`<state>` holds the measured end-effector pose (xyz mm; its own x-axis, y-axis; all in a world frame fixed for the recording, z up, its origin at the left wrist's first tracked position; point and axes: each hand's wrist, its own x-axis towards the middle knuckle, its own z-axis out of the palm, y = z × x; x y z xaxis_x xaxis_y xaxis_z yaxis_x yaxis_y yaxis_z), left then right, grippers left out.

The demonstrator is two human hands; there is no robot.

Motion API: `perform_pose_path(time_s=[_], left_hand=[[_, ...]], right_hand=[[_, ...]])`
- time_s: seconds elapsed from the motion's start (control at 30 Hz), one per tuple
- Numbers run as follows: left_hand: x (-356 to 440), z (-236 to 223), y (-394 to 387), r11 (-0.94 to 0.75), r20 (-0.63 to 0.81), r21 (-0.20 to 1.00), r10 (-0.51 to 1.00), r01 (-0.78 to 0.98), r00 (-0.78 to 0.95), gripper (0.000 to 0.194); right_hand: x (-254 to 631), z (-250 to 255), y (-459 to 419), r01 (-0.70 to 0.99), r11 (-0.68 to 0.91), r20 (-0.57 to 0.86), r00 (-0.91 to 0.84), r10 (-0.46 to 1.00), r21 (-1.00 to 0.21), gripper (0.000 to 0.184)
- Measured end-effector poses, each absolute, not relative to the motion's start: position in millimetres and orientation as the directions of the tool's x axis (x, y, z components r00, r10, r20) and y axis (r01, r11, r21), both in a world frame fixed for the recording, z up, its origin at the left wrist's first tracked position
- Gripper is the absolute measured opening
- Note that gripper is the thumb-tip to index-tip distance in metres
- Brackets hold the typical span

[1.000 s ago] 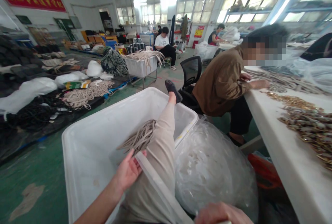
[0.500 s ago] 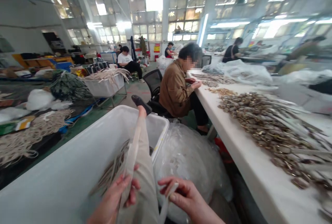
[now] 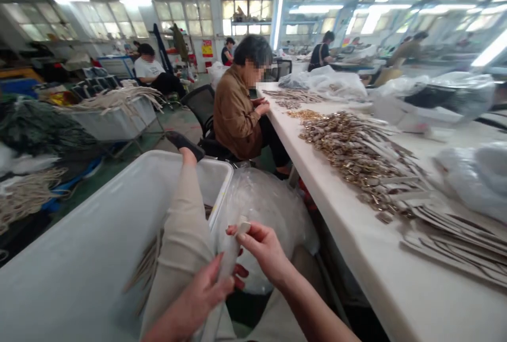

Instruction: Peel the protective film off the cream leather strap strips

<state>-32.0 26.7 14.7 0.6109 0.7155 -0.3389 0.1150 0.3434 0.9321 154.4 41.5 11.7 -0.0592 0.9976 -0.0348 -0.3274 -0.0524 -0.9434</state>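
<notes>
With the white bin [image 3: 91, 241] as my landmark, the pale strap [image 3: 228, 263] is just beyond its right side, held up in front of the clear plastic bag [image 3: 273, 199]. My right hand [image 3: 265, 249] has its grip closed on the upper end, thumb against fingers, and my left hand [image 3: 208, 286] is curled around the same strap lower down, so both grips are full. To handle this well, I judge that the right pinch wants to be firm but close to the tip, with the left lighter, guiding the band flat so it does not twist between them. A little even tension would show its edges; pulling hard could crease or stretch something this soft-looking. Blur hides whether the tip is folded, so it deserves a careful look and a feel with the thumb. The lower part should hang free of my leg [image 3: 184, 231], which lies across the bin; more straps [image 3: 148, 265] lie inside it, beside that leg. Right of the bin, past the bag, the desk [image 3: 400, 263] bears a heap of straps with gold-toned fittings [image 3: 348, 146], and a co-worker [image 3: 237, 115] sits beyond the bin's far end.
</notes>
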Motion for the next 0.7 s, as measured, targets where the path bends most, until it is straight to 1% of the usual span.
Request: perform_pose_path(time_s=[0.07, 0.13, 0.2, 0.27, 0.33, 0.37, 0.4, 0.47, 0.5, 0.53, 0.57, 0.63, 0.67, 0.7], left_hand=[[-20, 29, 30, 0.274, -0.264, 0.959, 0.754, 0.078, 0.601, 0.044], [-16, 42, 32, 0.184, -0.233, 0.972, 0.776, 0.143, 0.586, 0.033], [-23, 48, 29, 0.116, -0.243, 0.963, 0.767, 0.243, 0.594, 0.029], [-36, 45, 21, 0.122, -0.289, 0.945, 0.745, 0.303, 0.601, 0.026], [-52, 35, 12, 0.218, -0.374, 0.922, 0.717, 0.32, 0.589, 0.023], [-62, 29, 9, 0.291, -0.413, 0.91, 0.703, 0.296, 0.579, 0.027], [-72, 23, 7, 0.362, -0.441, 0.897, 0.693, 0.253, 0.57, 0.036], [-98, 13, 9, 0.443, -0.434, 0.889, 0.74, 0.112, 0.514, 0.059], [-112, 10, 12, 0.444, -0.413, 0.895, 0.797, 0.036, 0.44, 0.066], [-129, 9, 16, 0.424, -0.394, 0.905, 0.86, -0.024, 0.326, 0.068], [-147, 9, 21, 0.394, -0.376, 0.916, 0.909, -0.073, 0.18, 0.064], [-187, 12, 30, 0.318, -0.345, 0.93, 0.928, -0.183, -0.141, 0.048], [-207, 14, 33, 0.27, -0.335, 0.931, 0.898, -0.244, -0.285, 0.039], [-228, 17, 35, 0.209, -0.328, 0.928, 0.849, -0.307, -0.413, 0.029]], right_hand=[[153, 16, 35, -0.318, -0.079, -0.066, -0.052, 0.996, -0.945, 0.029], [161, 20, 30, -0.323, -0.064, -0.07, 0.005, 0.998, -0.944, 0.025], [175, 22, 29, -0.374, -0.035, -0.082, 0.109, 0.991, -0.927, 0.023], [189, 23, 31, -0.415, -0.042, -0.133, 0.191, 0.973, -0.909, 0.025], [196, 23, 35, -0.431, -0.058, -0.173, 0.233, 0.957, -0.9, 0.028], [196, 22, 38, -0.427, -0.064, -0.177, 0.232, 0.957, -0.902, 0.029], [195, 21, 42, -0.414, -0.067, -0.166, 0.208, 0.964, -0.908, 0.028], [187, 21, 52, -0.334, -0.049, -0.094, 0.119, 0.989, -0.941, 0.024], [181, 23, 58, -0.269, -0.014, -0.033, 0.066, 0.997, -0.963, 0.022], [175, 27, 65, -0.194, 0.039, 0.038, 0.008, 0.999, -0.98, 0.02], [168, 32, 71, -0.117, 0.104, 0.111, -0.06, 0.992, -0.988, 0.017], [152, 47, 81, 0.003, 0.231, 0.224, -0.227, 0.948, -0.973, 0.013], [142, 55, 85, 0.035, 0.271, 0.246, -0.322, 0.914, -0.962, 0.012], [131, 61, 88, 0.049, 0.278, 0.234, -0.414, 0.88, -0.959, 0.012]])
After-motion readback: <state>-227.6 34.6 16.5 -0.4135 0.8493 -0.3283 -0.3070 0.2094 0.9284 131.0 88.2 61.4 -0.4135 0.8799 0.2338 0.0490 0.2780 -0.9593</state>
